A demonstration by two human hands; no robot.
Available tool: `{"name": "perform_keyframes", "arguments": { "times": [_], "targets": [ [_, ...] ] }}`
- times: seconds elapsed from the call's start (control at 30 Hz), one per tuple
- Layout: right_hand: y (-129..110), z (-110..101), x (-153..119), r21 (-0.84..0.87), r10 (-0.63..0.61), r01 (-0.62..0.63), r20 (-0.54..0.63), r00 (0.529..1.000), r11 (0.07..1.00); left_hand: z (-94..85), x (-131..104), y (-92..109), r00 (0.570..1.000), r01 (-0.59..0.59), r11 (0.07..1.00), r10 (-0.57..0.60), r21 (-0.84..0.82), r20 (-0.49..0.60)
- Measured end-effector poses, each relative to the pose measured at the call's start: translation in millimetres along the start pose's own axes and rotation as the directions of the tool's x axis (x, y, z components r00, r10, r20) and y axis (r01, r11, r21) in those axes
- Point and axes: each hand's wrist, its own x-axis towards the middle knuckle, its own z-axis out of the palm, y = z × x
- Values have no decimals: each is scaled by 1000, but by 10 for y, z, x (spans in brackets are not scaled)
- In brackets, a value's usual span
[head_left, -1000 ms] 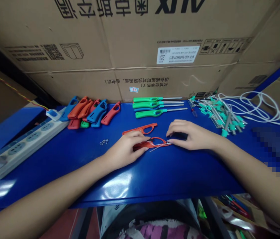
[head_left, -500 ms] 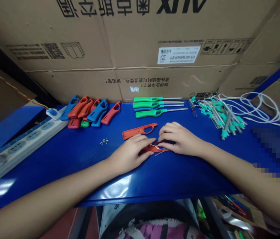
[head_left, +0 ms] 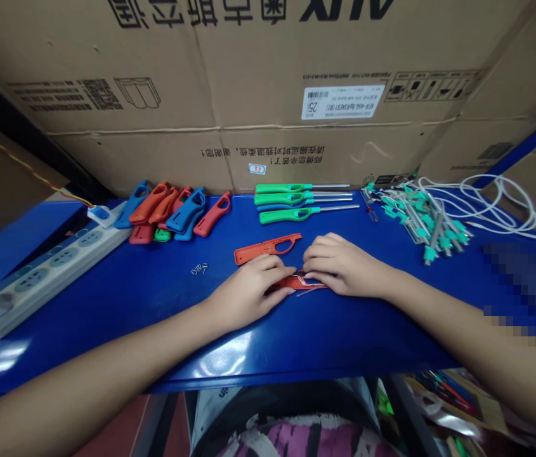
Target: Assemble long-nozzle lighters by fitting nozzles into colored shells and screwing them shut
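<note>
An orange-red casing half (head_left: 302, 284) with thin white wires inside lies on the blue table between my hands. My left hand (head_left: 251, 290) grips its left end between thumb and fingers. Over its right part, my right hand (head_left: 339, 265) has its fingertips pinched at the wires and a small dark part, mostly hidden by the fingers. A thin rod pokes out just below the casing. Behind my hands lies another orange casing half (head_left: 266, 248) with a looped end. Several small screws (head_left: 200, 269) sit left of it.
Red, blue and green handles (head_left: 186, 212) are piled at the back left beside a power strip (head_left: 63, 260). Green and blue lighters (head_left: 287, 216) line the back, below a cardboard box (head_left: 258, 76). Metal tubes with teal ends (head_left: 432, 231) and a white cable (head_left: 531, 212) lie at right.
My right fingers have shifted slightly over the casing, and more of its red inside and the white wires shows. My left hand keeps its grip.
</note>
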Motion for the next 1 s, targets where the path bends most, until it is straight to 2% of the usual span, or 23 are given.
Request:
{"name": "perform_keyframes", "arguments": {
  "times": [0.33,0.57,1.0],
  "targets": [
    [27,10,-9,19,-18,18,12,1000,1000,-2,2,6,999,32,999,-32,-1,9],
    [32,22,-11,32,-33,33,-1,999,999,-3,12,1,999,49,997,-48,-64,17],
    [9,2,-22,24,-14,14,27,1000,1000,-6,2,-4,998,-63,998,63,-1,-1]
  ]
}}
